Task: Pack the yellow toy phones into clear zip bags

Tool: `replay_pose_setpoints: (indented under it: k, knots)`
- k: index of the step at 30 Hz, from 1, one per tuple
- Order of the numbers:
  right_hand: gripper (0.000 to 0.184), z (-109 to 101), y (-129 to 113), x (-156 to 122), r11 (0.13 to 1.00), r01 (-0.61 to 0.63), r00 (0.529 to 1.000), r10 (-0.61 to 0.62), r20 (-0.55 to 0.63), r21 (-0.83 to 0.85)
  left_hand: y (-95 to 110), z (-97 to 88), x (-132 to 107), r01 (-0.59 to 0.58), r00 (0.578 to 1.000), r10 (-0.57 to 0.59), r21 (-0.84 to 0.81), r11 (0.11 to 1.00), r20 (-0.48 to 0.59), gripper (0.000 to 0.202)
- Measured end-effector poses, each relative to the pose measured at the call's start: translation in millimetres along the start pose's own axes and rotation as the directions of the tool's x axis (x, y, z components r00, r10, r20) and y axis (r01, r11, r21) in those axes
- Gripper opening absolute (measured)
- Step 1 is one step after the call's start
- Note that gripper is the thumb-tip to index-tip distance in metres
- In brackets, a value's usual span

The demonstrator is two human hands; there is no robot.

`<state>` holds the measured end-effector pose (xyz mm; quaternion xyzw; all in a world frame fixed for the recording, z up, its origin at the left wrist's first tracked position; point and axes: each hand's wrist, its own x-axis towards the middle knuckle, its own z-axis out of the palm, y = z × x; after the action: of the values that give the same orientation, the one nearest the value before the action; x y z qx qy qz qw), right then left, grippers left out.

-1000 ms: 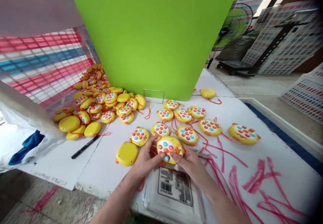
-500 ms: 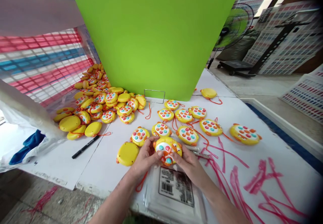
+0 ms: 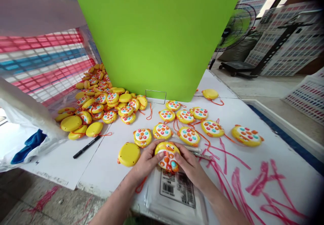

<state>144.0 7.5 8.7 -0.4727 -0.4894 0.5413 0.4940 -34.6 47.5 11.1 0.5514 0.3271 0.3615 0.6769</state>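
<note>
Between my two hands is a yellow duck-shaped toy [image 3: 167, 153] with a white face, coloured round buttons and an orange cord. My left hand [image 3: 149, 157] grips its left side, thumb on the front. On the other side my right hand [image 3: 187, 160] holds it the same way. Beneath it lies a clear plastic bag stack with a printed barcode label [image 3: 177, 188]. Just left of my hands are a toy lying face down [image 3: 129, 154] and another face up [image 3: 142, 137]. Several more, such as this toy [image 3: 188, 135], lie behind and to the right.
A large pile of the same toys [image 3: 101, 100] fills the left back, against a bright green panel [image 3: 157, 39]. A black marker [image 3: 86, 147] lies at left. Pink plastic ribbon strips [image 3: 238, 188] spread over the right. A fan [image 3: 235, 29] stands behind.
The held toy has turned in my hands, its beak end swinging from the right to the top. Both hands still grip it, and the view has shifted slightly.
</note>
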Motion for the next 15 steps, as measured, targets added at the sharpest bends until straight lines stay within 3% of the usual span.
replay_pose_setpoints:
  k: [3, 6, 11, 15]
  knots:
    - [0.056, 3, 1, -2, 0.997, -0.008, 0.998, 0.002, 0.070, 0.075, -1, -0.7, 0, -0.010, 1.000, 0.009, -0.028, 1.000, -0.027, 0.051]
    - [0.056, 5, 6, -2, 1.000, -0.002, 1.000, 0.001, 0.031, 0.026, 0, -0.3, -1, -0.016, 1.000, 0.016, -0.036, 0.999, -0.018, 0.053]
    - [0.055, 2, 13, 0, 0.999, 0.017, 0.999, -0.018, -0.027, -0.047, 1, 1.7, -2, -0.010, 0.998, 0.012, -0.029, 1.000, 0.062, 0.097]
    - [0.048, 1, 9, -1, 0.999, 0.014, 1.000, -0.015, -0.013, -0.040, -3, 2.1, 1, -0.028, 1.000, 0.027, 0.124, 0.992, 0.014, 0.098]
